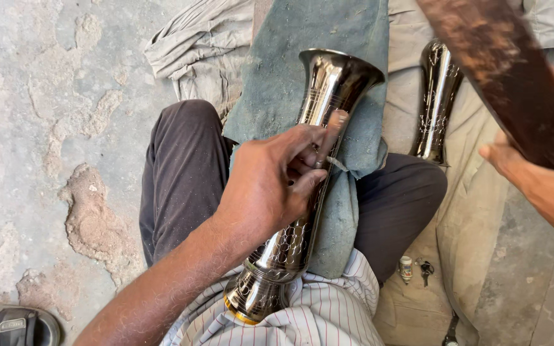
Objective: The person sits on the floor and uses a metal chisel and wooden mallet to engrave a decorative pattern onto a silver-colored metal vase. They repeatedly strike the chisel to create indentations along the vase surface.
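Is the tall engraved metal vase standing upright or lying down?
Lying down: the metal vase rests lengthwise on a blue-grey cloth over the lap, flared mouth pointing away, left hand on it.

At frame centre the left hand (pixel 270 179) presses a small tool against a tall engraved metal vase (pixel 302 192) lying on a blue cloth (pixel 277 77). At the right edge, the right hand (pixel 533 179) grips a dark wooden stick (pixel 508 83).
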Demonstrator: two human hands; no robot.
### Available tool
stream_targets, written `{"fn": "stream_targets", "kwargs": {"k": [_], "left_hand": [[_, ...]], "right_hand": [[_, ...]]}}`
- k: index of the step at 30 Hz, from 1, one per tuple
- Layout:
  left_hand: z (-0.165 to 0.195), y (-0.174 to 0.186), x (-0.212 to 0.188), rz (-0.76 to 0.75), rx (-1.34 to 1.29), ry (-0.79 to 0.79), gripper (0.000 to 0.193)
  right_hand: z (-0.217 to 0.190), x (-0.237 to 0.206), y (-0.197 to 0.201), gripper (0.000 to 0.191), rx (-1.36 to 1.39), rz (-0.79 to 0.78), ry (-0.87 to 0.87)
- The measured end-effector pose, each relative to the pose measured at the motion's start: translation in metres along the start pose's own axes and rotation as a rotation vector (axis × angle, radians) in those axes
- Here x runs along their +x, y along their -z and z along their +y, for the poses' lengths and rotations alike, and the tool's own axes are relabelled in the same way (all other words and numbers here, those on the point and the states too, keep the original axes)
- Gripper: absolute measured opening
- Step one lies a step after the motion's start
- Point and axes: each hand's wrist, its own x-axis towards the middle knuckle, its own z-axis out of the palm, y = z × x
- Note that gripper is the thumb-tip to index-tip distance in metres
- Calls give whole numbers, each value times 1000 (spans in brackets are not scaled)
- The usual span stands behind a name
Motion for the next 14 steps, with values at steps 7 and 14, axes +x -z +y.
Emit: {"fn": "stream_targets", "kwargs": {"k": [7, 14], "left_hand": [[8, 5, 15, -218, 149, -119, 40], [15, 6, 27, -325, 208, -183, 48]], "right_hand": [[12, -44, -28, 36, 711, 120, -53], [29, -82, -59, 32, 1002, 97, -74]]}}
